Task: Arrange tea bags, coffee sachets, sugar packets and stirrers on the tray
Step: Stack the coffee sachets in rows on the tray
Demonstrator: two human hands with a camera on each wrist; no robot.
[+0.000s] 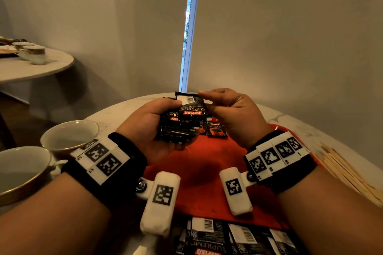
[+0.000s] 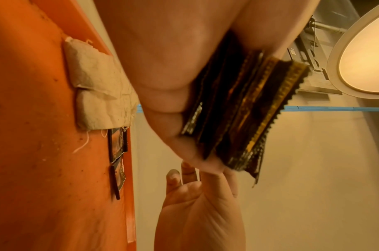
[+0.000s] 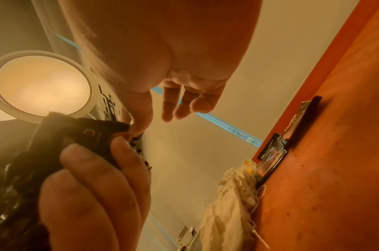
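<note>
My left hand (image 1: 159, 122) grips a stack of black coffee sachets (image 1: 180, 128) above the red tray (image 1: 199, 174). My right hand (image 1: 223, 109) pinches the top sachet (image 1: 192, 105) of that stack by its right edge. The stack's serrated edges (image 2: 238, 115) fan out beside my left palm in the left wrist view. Two coffee sachets (image 1: 215, 129) lie flat at the tray's far edge, and white tea bags (image 2: 98, 88) lie on the tray beside them. The right wrist view has my left fingers (image 3: 94, 195) wrapped round the dark stack (image 3: 55, 152).
More black coffee sachets (image 1: 228, 238) lie on the table at the tray's near edge. Wooden stirrers (image 1: 348, 172) lie to the right of the tray. Two empty cups (image 1: 68, 136) stand to the left. A second round table (image 1: 31, 66) with cups is far left.
</note>
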